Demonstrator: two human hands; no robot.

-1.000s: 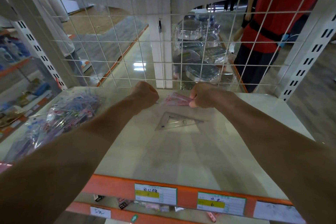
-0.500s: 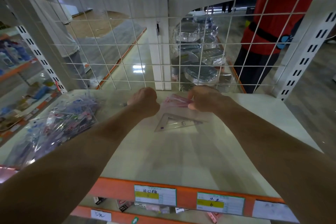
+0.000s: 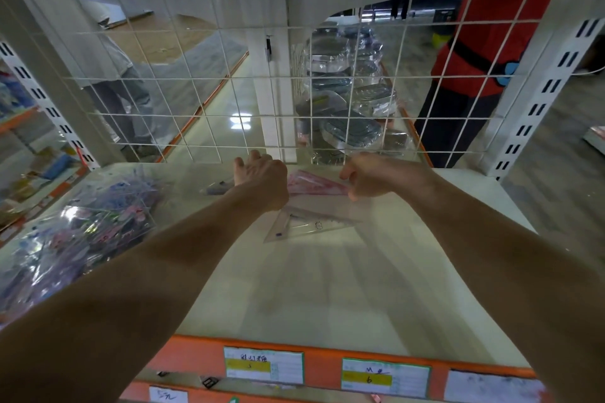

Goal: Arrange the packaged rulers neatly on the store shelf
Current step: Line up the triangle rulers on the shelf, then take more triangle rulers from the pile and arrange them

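White shelf (image 3: 327,288), rear, by the wire mesh (image 3: 209,115): right hand (image 3: 376,177) pinches a corner of the pink packaged ruler (image 3: 311,184); left hand (image 3: 260,175) covers the other end, grip indeterminable. Align the edge parallel to the mesh.

Pale pink ruler pack (image 3: 314,183); clear triangular ruler (image 3: 304,224) with small purple marks. Glossy cream shelf (image 3: 327,291) with an orange front edge (image 3: 324,360) carrying 2 white labels (image 3: 263,365), each banded yellow. Pile of clear packs (image 3: 82,232) showing purple, blue and pink. White wire grid (image 3: 209,78) in squares. Red garment (image 3: 494,23), black band.
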